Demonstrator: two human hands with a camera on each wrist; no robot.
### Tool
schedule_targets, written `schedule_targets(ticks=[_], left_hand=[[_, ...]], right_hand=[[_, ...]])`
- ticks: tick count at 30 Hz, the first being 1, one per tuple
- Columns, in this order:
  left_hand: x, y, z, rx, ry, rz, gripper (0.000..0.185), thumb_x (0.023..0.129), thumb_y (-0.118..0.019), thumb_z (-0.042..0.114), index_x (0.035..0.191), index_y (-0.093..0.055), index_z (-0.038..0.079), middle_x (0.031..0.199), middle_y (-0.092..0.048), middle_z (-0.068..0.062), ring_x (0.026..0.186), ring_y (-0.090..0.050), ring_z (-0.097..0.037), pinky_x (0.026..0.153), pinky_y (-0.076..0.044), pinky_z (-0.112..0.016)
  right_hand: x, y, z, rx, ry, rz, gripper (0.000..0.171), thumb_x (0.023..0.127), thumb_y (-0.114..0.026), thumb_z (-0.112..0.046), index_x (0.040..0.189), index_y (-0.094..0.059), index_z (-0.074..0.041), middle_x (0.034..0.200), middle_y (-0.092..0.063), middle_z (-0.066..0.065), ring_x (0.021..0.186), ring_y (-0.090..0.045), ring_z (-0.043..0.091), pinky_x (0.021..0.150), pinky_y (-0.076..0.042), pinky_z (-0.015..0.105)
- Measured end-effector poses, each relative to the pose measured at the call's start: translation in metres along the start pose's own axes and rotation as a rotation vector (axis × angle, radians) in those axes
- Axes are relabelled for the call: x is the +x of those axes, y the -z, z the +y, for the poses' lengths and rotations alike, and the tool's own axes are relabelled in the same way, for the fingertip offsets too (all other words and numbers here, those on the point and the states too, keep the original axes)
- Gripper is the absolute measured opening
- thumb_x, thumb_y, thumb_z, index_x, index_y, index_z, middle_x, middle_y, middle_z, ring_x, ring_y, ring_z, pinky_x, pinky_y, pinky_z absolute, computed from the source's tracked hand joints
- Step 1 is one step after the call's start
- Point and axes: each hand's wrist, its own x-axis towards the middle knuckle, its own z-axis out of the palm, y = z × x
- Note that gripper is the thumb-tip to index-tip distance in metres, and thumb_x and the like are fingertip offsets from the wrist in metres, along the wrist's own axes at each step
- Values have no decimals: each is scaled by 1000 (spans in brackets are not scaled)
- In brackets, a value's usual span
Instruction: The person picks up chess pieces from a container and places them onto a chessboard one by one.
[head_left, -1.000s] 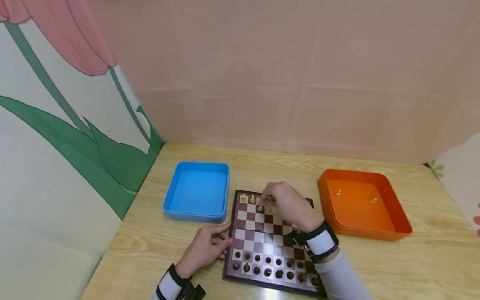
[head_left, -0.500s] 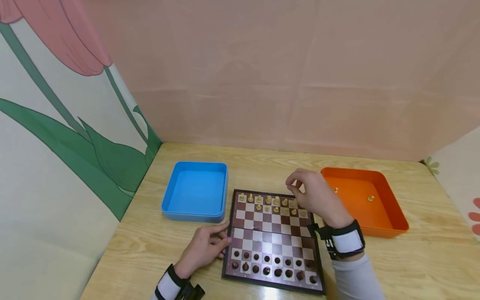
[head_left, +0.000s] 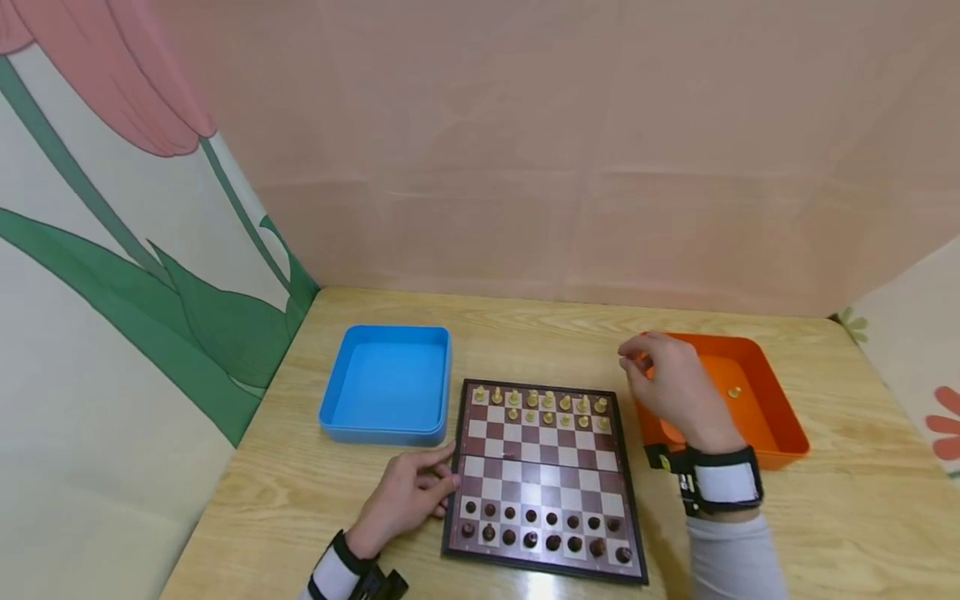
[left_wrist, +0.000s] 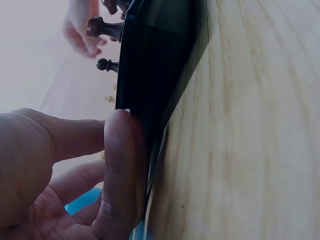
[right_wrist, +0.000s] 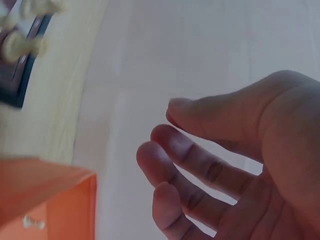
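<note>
- Right hand (head_left: 667, 387) hovers over the near-left corner of the orange tray (head_left: 750, 417), just right of the board (head_left: 540, 454).
- In the right wrist view its fingers (right_wrist: 190, 150) are loosely curled and spread, with nothing between them and the thumb. The hand is empty and relaxed.
- One light piece (head_left: 733, 391) lies on the tray floor, near the hand but not touching it. The hand may hide more.
- Left hand (head_left: 408, 496) lies flat on the table (head_left: 525, 342). Its fingers are nearly straight and press the board's left edge. The left wrist view shows one finger (left_wrist: 120, 165) set against the dark rim. It grips nothing.
- Light pieces (head_left: 547, 402) stand in the two far rows and dark pieces (head_left: 540, 529) in the two near rows. The middle squares are bare.
- Blue tray (head_left: 386, 383) sits left of the board, apart from both hands.
- Judged step: the right hand is reaching into the orange tray for the loose piece.
- To do it well, come down from above and pinch the piece by its upper part with thumb and forefinger. It is small and looks apt to skid on the smooth floor.
- The wrist should stay above the tray wall and away from the far-row pieces beside it.
- Steady left-hand pressure on the rim would stop the board sliding.
</note>
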Motion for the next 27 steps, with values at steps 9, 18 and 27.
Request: schedule_targets(ticks=[9,18,27], left_hand=[[1,-1,0,-6,14,-15,57,101,-75,14,153,-54,3,99,-72,-6,70,-74,-18,59,-67,-30],[-3,1,2,-11,43,0,59,100,-76,13,154,-54,3,100,-73,-7,73,-74,-19,60,-67,-31],[-3,1,4,5,40,-13,58,101,-75,13,154,-54,4,100,-73,-7,71,-73,-18,60,-67,-31]], right_hand=[[-7,2,37,-52,-97,62,21,101,-67,-5,118,-74,6,115,-69,28,82,-66,36,60,-60,41],[-3,-4,63,-24,-229,-143,36,105,-57,-7,133,-64,14,137,-52,38,78,-63,32,57,-56,35],[-2,-5,75,-75,-333,-352,46,93,-54,2,135,-56,21,136,-50,42,111,-59,49,88,-61,58]])
